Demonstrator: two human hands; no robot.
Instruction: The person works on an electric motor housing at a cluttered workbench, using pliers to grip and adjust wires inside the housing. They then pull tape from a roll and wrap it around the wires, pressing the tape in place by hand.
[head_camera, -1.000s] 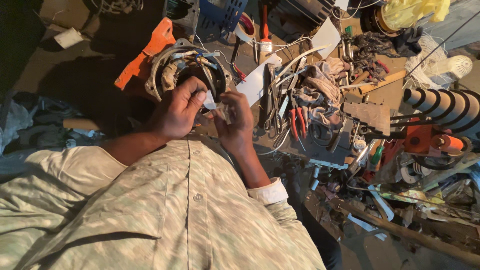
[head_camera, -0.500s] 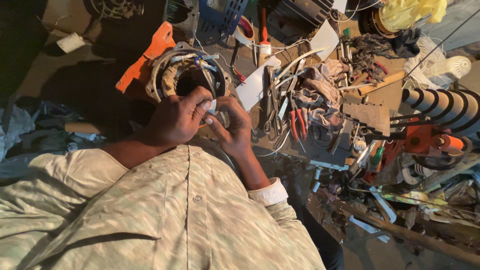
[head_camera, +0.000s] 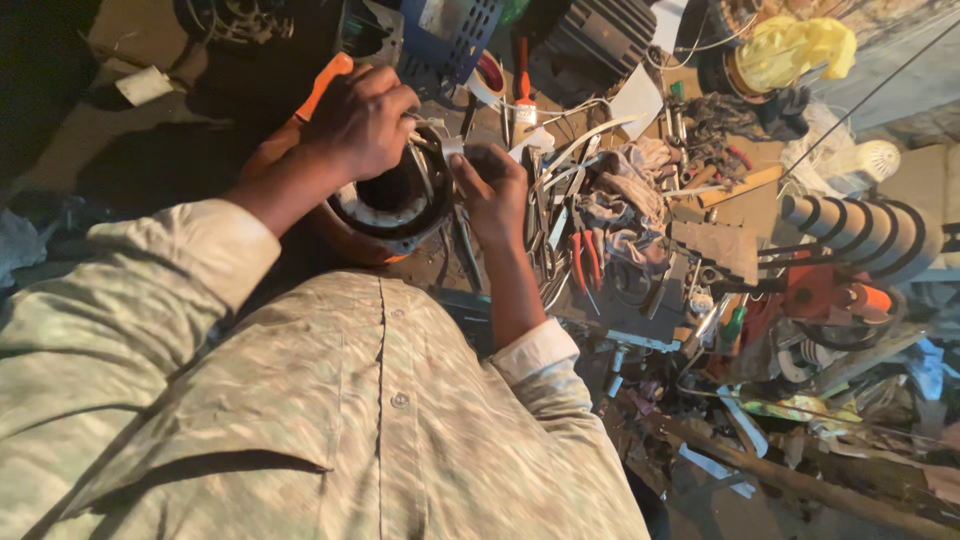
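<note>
Down in front of me, in the head view, my left hand (head_camera: 362, 120) sits curled on top of a round metal motor ring (head_camera: 392, 205). My fingers are bent tight over its top edge, gripping it. The ring is dark in the middle with a pale band inside, and it rests just past my shirt. My right hand (head_camera: 492, 188) is right beside the ring. Its fingers are pinched close on something small at the rim, but I cannot tell what it is. An orange handle (head_camera: 322, 84) pokes out behind my left hand. Red pliers (head_camera: 584, 258) lie near my right wrist in a messy heap of tools
</note>
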